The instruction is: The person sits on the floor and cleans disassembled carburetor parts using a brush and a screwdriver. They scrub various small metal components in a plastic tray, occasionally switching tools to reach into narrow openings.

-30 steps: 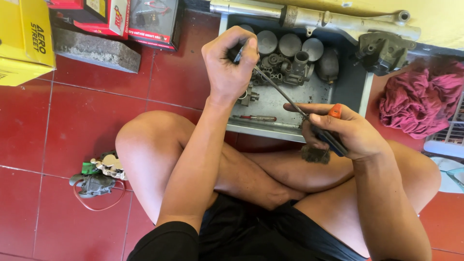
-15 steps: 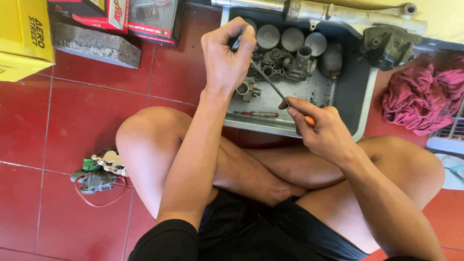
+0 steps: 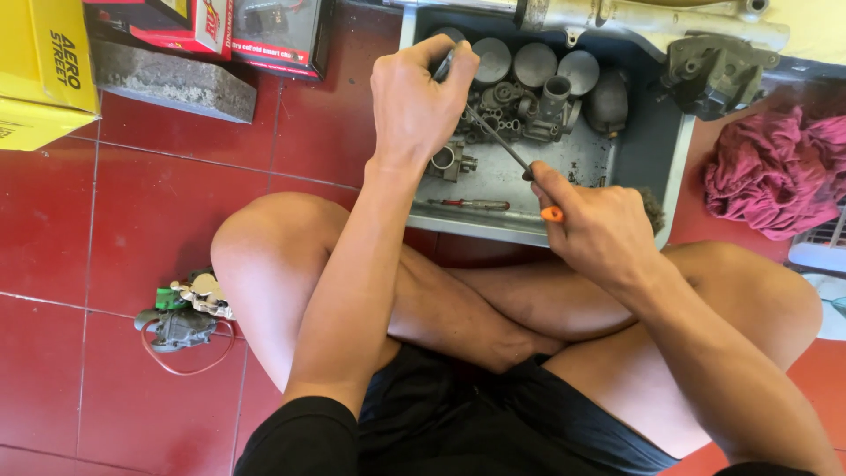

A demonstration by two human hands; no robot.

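I sit cross-legged on a red tile floor in front of a grey metal tray (image 3: 648,150). My left hand (image 3: 412,101) is closed around a small dark metal part, held over the tray's left side. My right hand (image 3: 597,231) grips a screwdriver (image 3: 504,148) by its orange handle, and the long metal shaft points up-left, its tip at the part in my left hand. Inside the tray lie several grey carburetor parts (image 3: 529,88), round caps and a second small screwdriver (image 3: 467,204) with a red handle.
A small carburetor assembly (image 3: 181,313) with a red wire lies on the floor by my left knee. A yellow box (image 3: 40,70), red boxes (image 3: 238,26) and a grey brick (image 3: 172,84) sit at upper left. A pink rag (image 3: 775,172) lies right of the tray, a metal engine part (image 3: 714,70) behind it.
My right hand has moved up and left along the screwdriver toward the tray. My left hand has stayed over the tray with the small part.
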